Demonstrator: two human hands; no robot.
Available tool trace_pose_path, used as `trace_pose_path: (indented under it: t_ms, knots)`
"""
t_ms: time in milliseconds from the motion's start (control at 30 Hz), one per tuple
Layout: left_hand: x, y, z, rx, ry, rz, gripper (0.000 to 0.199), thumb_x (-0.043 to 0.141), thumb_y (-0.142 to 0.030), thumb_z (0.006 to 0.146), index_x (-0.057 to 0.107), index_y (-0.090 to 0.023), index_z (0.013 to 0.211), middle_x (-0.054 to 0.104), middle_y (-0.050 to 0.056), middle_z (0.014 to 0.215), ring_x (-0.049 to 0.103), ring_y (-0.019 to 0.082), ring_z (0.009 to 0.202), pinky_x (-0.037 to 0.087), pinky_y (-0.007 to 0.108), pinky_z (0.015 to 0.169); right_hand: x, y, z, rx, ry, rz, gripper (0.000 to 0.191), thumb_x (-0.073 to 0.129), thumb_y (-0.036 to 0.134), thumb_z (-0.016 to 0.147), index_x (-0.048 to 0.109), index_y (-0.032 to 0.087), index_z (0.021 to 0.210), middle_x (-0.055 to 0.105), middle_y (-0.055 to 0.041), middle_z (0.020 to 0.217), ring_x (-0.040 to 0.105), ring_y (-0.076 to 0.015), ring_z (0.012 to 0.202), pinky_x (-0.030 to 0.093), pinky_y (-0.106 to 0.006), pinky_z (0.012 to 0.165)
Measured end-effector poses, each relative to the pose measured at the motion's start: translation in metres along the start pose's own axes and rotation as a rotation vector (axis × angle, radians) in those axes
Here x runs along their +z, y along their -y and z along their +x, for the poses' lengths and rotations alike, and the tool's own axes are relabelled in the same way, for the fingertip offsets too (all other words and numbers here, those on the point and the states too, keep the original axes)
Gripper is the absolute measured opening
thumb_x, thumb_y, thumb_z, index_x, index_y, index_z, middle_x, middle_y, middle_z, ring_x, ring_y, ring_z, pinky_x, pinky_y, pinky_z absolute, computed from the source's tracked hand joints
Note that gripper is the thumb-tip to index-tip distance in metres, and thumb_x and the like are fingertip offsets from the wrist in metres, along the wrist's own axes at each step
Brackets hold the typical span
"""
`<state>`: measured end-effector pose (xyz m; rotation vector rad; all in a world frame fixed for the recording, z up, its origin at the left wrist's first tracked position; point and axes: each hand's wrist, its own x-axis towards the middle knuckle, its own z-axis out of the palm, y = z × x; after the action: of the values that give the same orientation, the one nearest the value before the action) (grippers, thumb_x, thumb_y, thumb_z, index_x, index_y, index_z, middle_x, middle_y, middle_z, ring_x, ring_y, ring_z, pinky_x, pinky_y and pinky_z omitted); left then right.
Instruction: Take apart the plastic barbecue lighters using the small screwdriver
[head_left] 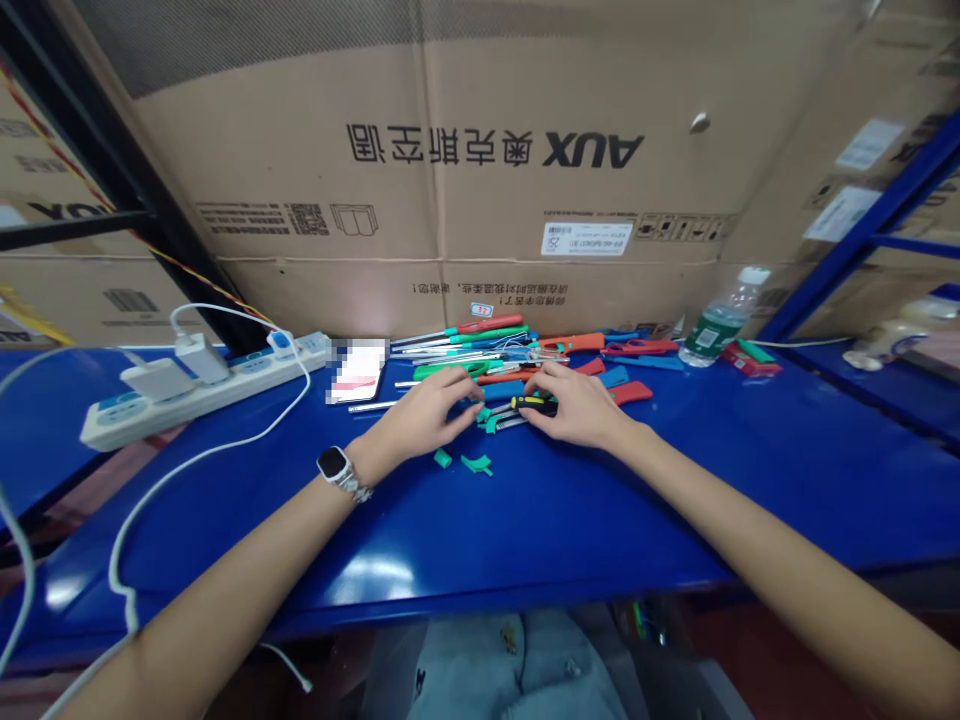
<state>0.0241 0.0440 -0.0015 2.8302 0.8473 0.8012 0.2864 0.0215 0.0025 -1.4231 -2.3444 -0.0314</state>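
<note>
Grip, right hand (576,405): thumb below and fingers above a short black handle with yellow markings (538,405), located at the centre of the frame. The handle lies between the digits and is partly covered; whether they are clamped on it cannot be told.

Grip, left hand (431,412): fingers curled, index finger and thumb set at a narrow gap. The tips are at small cut-looking green pieces (491,422) just left of the handle; contact cannot be confirmed.

Pose: the hands face each other across the centre, with the backs of both hands toward the camera. The left forearm rises diagonally from the lower left corner and carries a dark-faced watch on a metal band (335,463) at the wrist. The right forearm enters from the lower right, bare and nearly straight.

Surroundings: two loose green scraps, one short and tubular (442,458) and one flat (477,464), rest on the glossy blue tabletop (450,550) below the left hand. Behind the hands lies a pile of red, green, orange and blue handled tools with metal shafts (493,323). A smartphone (367,372) and a white power strip (251,378) lie left of the pile; a clear bottle with a green label (724,322) stands at right
</note>
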Motion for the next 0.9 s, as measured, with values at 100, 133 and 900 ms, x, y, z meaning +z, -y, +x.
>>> trace_pose_path:
  t_ms: [100,133,900]
  knots:
    - [0.005,-0.008,-0.005,0.013,0.017,0.017,0.017,0.048,-0.029,0.102,0.061,-0.018,0.107,0.061,0.010,0.107,0.060,0.025,0.100,0.053,0.043,0.088,0.004,-0.001,0.002,0.005,0.024,-0.028,0.019,0.067,0.039,0.090,0.068,0.021,0.099,0.067,-0.0084,0.112,0.065,-0.0241,0.095,0.042,-0.030,0.065]
    - [0.007,-0.007,-0.006,0.011,0.015,0.028,0.018,0.048,-0.029,0.102,0.061,-0.018,0.109,0.061,0.010,0.108,0.060,0.025,0.101,0.053,0.044,0.089,0.005,-0.001,0.003,-0.005,0.029,-0.036,0.019,0.067,0.039,0.090,0.067,0.021,0.098,0.067,-0.0091,0.113,0.065,-0.0254,0.099,0.044,-0.031,0.068]
    - [0.016,-0.004,-0.002,-0.053,0.113,-0.038,0.017,0.062,-0.027,0.095,0.066,-0.019,0.110,0.062,0.010,0.111,0.061,0.025,0.103,0.053,0.042,0.091,-0.006,0.002,-0.020,-0.011,0.137,-0.040,0.018,0.063,0.024,0.085,0.065,0.019,0.103,0.066,-0.0105,0.113,0.065,-0.0227,0.087,0.043,-0.032,0.070]
